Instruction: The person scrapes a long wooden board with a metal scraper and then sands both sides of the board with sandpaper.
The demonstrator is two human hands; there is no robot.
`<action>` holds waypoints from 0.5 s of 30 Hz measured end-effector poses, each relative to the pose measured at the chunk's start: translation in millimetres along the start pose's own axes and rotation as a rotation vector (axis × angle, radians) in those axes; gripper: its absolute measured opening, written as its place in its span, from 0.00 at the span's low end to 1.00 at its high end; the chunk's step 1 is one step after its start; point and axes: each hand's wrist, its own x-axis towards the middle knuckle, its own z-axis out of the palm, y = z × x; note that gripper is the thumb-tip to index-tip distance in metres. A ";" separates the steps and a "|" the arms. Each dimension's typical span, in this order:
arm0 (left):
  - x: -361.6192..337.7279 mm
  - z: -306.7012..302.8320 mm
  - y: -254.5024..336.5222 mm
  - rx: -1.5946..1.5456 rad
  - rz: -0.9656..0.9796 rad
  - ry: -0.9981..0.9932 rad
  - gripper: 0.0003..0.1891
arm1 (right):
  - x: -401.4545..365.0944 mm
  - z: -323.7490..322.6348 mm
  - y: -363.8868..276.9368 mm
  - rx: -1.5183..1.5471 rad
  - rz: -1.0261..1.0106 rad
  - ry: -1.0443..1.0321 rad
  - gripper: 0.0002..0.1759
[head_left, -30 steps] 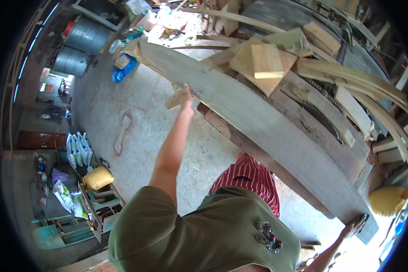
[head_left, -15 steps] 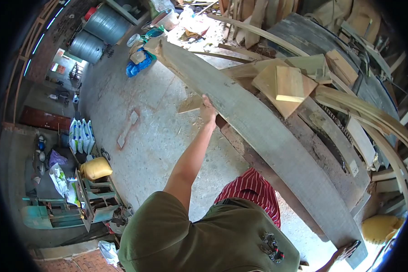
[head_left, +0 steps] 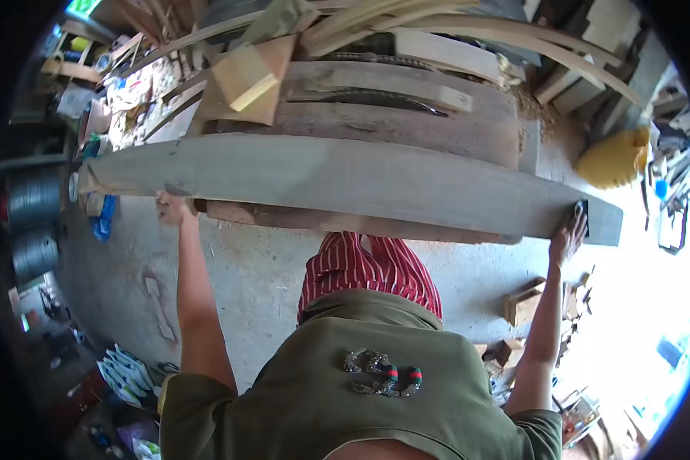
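A long, wide grey-brown board (head_left: 345,172) lies across the view over a wooden workbench (head_left: 406,126). My left hand (head_left: 175,208) grips the board's near edge close to its left end, with the fingers partly hidden at the edge. Near the right end, my right hand (head_left: 569,236) is on the board, its fingers around a small dark object (head_left: 581,215) that presses on the surface; what it is I cannot make out.
A light wood block (head_left: 243,77) sits on a flat piece behind the board. Curved wooden strips (head_left: 498,27) and a long curved piece (head_left: 368,79) lie farther back. A yellow object (head_left: 615,159) is at the right, metal drums (head_left: 34,201) at the left.
The view has turned to the right, so the board now runs nearly level across it. The right hand and its dark object show more fully. Both hands remain at the board.
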 end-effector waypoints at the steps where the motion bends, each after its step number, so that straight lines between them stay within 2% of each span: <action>1: -39.1 -24.9 54.7 0.129 0.030 0.283 0.34 | -7.1 -13.2 -11.7 0.472 0.138 0.068 0.32; 2: -70.2 -35.7 85.4 0.095 0.252 0.291 0.33 | 4.9 42.6 14.8 0.138 -0.157 0.295 0.31; 3: -95.4 -49.9 107.8 0.076 0.470 0.311 0.31 | 1.5 29.3 3.3 0.374 0.005 0.262 0.31; 5: -165.3 -68.5 164.4 -0.008 0.727 0.213 0.27 | 9.4 50.7 17.2 0.200 -0.165 0.369 0.32; 6: -197.3 -73.7 190.1 0.125 0.777 0.056 0.26 | 8.7 49.0 14.7 0.268 -0.156 0.383 0.32; 7: -233.4 -83.7 219.5 0.125 0.875 -0.098 0.26 | 7.8 45.4 15.6 0.342 -0.147 0.397 0.33; 8: -258.1 -73.5 229.5 0.046 0.997 -0.170 0.26 | 6.9 44.9 16.6 0.277 -0.172 0.444 0.33; 9: -269.9 -69.5 243.7 -0.060 1.123 -0.462 0.26 | 9.1 51.7 17.5 0.222 -0.199 0.500 0.34; 10: -300.7 -63.5 247.6 -0.092 1.194 -0.409 0.26 | 16.1 64.3 21.0 0.221 -0.213 0.506 0.33; 11: -320.4 -58.1 248.7 -0.217 1.266 -0.504 0.29 | 17.0 65.0 17.8 0.382 -0.220 0.597 0.33; 12: -336.0 -57.6 256.9 -0.161 1.339 -0.582 0.28 | 13.6 23.4 6.5 -0.016 -0.156 0.266 0.33; 13: -354.3 -46.7 262.9 -0.129 1.358 -0.545 0.27 | 9.1 -10.9 -5.7 -0.416 -0.071 -0.063 0.32; 15: -375.2 -21.6 267.1 -0.094 1.389 -0.500 0.27 | 17.2 49.9 3.1 0.275 0.089 0.302 0.29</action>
